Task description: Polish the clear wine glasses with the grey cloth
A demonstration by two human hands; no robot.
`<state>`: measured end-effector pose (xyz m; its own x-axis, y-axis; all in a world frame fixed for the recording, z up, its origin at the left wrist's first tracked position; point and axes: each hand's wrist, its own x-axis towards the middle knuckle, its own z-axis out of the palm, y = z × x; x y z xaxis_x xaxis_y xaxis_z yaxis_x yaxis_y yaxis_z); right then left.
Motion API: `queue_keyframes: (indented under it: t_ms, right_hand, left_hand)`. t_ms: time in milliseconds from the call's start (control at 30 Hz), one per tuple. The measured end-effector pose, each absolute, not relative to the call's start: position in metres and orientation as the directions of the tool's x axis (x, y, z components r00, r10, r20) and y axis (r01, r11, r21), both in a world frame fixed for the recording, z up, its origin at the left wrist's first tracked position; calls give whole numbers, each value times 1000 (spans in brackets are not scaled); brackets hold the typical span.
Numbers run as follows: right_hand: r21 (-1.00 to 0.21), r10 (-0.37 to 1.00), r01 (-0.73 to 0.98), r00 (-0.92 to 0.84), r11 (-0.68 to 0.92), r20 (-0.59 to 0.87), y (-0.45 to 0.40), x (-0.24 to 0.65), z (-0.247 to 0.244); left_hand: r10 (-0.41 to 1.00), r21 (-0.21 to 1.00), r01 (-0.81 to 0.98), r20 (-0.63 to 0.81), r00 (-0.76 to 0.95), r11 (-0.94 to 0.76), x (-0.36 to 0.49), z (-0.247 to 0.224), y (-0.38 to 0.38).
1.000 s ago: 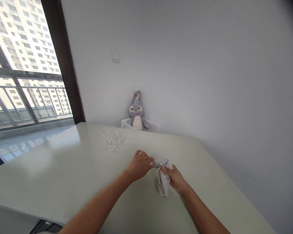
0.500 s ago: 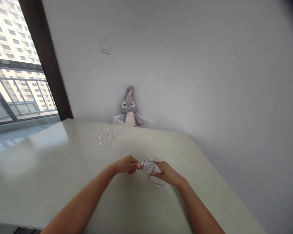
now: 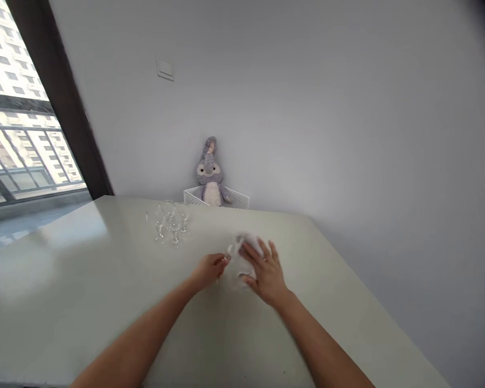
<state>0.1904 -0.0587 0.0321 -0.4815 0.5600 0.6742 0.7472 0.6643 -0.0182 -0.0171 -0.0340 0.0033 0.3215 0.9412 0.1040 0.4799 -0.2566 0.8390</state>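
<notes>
My left hand (image 3: 210, 270) pinches the stem end of a clear stemmed glass (image 3: 229, 257), which lies sideways just above the table. Its bowl points right and is mostly covered. Over the bowl is a pale grey cloth (image 3: 246, 242), smeared by motion. My right hand (image 3: 268, 274) presses on the cloth, the thumb low and the fingers across it, with some fingertips lifted apart. Where the cloth ends and the glass begins is blurred.
Several clear stemmed glasses (image 3: 173, 226) stand upright together toward the back left of the pale table (image 3: 84, 302). Behind the far edge, a grey plush toy (image 3: 210, 180) sits in a white perforated basket (image 3: 237, 200). A wall rises beyond, with a window at left.
My right hand has turned from gripping the bunched cloth at the side to lying over it with fingers more spread. Cloth and glass have shifted slightly up; the view has tilted a little.
</notes>
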Motion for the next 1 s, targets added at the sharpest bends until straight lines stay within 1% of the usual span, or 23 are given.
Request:
queue_keyframes:
  t_ms: [33, 67, 100, 133, 167, 200, 233, 267, 333, 367, 400, 433, 500, 567, 667, 767, 900, 1000]
  right_hand:
    - [63, 528, 711, -575, 700, 625, -61, 182, 31]
    - [98, 512, 684, -626, 723, 588, -63, 176, 30]
    - [91, 516, 677, -634, 731, 575, -64, 172, 29]
    - [45, 542, 689, -608, 724, 580, -64, 170, 28]
    - [-33, 587, 709, -556, 705, 588, -63, 170, 27]
    - [-142, 648, 725, -489, 674, 584, -61, 172, 26]
    - [-279, 724, 728, -412, 627, 553, -58, 175, 25]
    - [-437, 811, 710, -336, 552, 478, -55, 179, 24]
    - [-738, 948, 596, -231, 317, 221, -50, 190, 23]
    - [-844, 976, 506, -198, 178, 87, -48, 195, 24]
    - [-916, 985, 399, -173, 49, -22, -46, 200, 24]
    - [-959, 984, 279, -151, -53, -98, -45, 204, 25]
    - [-984, 976, 28, -119, -178, -180, -44, 210, 26]
    - [-951, 966, -183, -109, -249, -233, -42, 211, 24]
    - [-886, 966, -384, -81, -259, -247, -40, 205, 17]
    - [-834, 969, -495, -76, -243, -237, -40, 195, 9]
    - [-795, 973, -561, -112, -230, -203, -44, 185, 6]
    - [-828, 987, -537, -74, -159, -141, -46, 182, 7]
  left_hand:
    - [921, 741, 574, 159, 355, -349, -13, 2, -38]
    - [888, 626, 640, 218, 405, -445, -10, 2, -43]
    - [845, 508, 677, 270, 462, -532, -7, 3, -47]
    - [799, 396, 694, 309, 516, -601, -5, 4, -51]
    - [753, 294, 697, 336, 566, -654, -5, 6, -54]
    - [711, 209, 690, 354, 608, -693, -4, 7, -57]
    - [672, 140, 677, 370, 641, -723, -4, 9, -58]
    - [638, 87, 662, 385, 667, -744, -5, 9, -59]
    - [587, 34, 631, 411, 698, -775, -5, 9, -59]
    - [570, 28, 619, 424, 704, -785, -4, 7, -59]
    - [560, 30, 611, 438, 704, -791, -4, 6, -59]
    - [555, 38, 607, 454, 697, -794, -3, 5, -59]
    - [556, 65, 607, 488, 673, -792, -2, 5, -59]
    - [574, 102, 620, 516, 636, -778, -1, 6, -59]
    - [631, 177, 652, 525, 571, -737, 0, 8, -59]
    - [702, 250, 694, 506, 501, -675, 0, 6, -59]
    - [755, 314, 720, 489, 436, -619, 2, 2, -59]
    - [776, 357, 718, 485, 404, -597, 4, 1, -61]
